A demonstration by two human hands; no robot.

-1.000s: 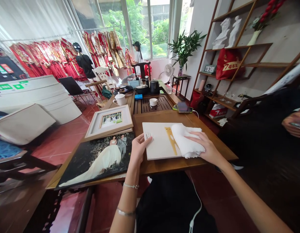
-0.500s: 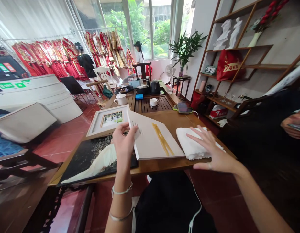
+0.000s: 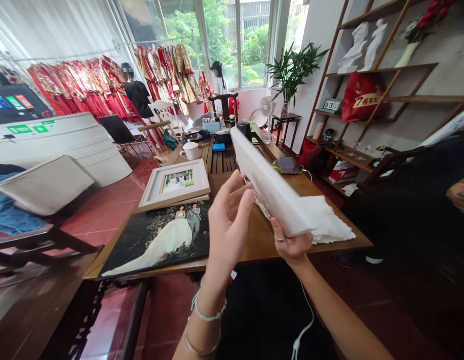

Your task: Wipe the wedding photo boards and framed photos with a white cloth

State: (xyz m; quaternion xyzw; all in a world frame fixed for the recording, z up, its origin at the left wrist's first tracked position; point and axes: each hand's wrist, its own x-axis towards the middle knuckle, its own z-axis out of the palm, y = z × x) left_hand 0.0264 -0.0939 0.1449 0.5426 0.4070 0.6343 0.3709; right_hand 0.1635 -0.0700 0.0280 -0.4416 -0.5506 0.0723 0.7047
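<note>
White panel [image 3: 271, 182], white cloth [image 3: 331, 222], brown table [image 3: 260, 242], red-and-gold garments [image 3: 79, 87], bright blue box [image 3: 218, 147]

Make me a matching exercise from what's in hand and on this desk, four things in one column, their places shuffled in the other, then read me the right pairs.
Things:
1. thin white rectangular panel
2. soft white cloth
3. dark rectangular picture of a couple
4. white lidded cup

Places:
A. flat on the wooden desk, near left
B. tilted up, in the right hand
C. beyond the pale-wood-framed picture
D. near right, partly behind the panel

Pairs: 1-B; 2-D; 3-A; 4-C
</note>
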